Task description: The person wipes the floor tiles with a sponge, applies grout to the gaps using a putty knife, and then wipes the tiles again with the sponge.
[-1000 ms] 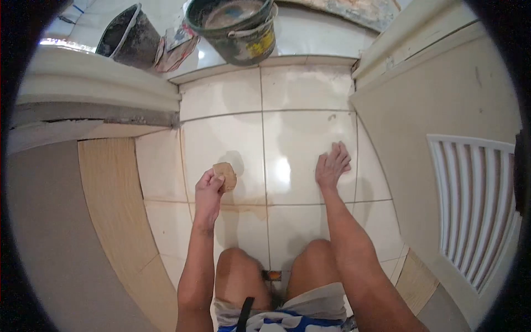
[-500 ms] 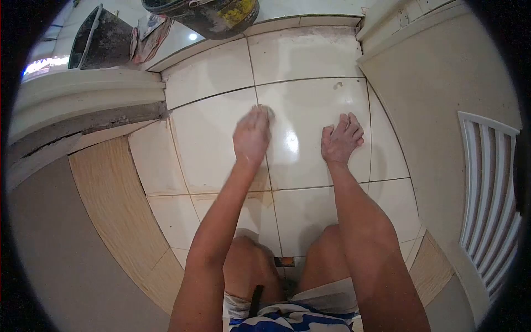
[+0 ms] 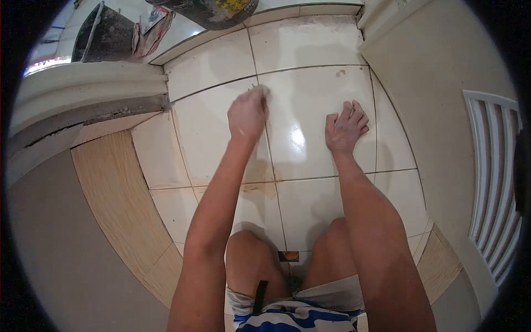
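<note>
The tile joint (image 3: 272, 166) runs directly under the curled left hand (image 3: 248, 113).

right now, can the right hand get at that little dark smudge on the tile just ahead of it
Probably yes: the right hand rests on the tile, and the smudge lies just past its fingertips with only bare tile between.

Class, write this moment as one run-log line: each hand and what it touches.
left hand: curled, blurred, on tile joint | right hand: flat on floor tile | bucket: beyond hands, top edge
</note>
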The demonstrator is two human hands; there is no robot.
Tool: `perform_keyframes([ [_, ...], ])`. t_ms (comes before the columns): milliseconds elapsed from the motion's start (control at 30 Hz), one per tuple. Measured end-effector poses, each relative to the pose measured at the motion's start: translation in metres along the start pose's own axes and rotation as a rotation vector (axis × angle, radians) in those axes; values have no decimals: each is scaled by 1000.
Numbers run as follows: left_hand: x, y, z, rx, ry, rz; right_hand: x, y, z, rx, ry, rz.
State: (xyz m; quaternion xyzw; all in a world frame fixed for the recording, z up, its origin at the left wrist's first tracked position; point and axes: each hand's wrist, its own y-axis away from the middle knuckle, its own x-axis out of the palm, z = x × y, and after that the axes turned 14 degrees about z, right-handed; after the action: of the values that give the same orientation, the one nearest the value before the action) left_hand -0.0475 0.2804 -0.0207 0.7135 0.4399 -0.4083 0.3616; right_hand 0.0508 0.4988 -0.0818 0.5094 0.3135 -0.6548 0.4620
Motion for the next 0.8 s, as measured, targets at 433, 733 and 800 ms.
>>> perform_keyframes([
  [433,4,-20,-15,-271,-192,-45,2,-4,-1,9,29,9],
  [733,-11,0,-20,-255,25,-32,5,-4,-3,8,29,1],
  [800,-20,-21,-7,-208,-13,-39,3,-3,-2,10,26,13],
])
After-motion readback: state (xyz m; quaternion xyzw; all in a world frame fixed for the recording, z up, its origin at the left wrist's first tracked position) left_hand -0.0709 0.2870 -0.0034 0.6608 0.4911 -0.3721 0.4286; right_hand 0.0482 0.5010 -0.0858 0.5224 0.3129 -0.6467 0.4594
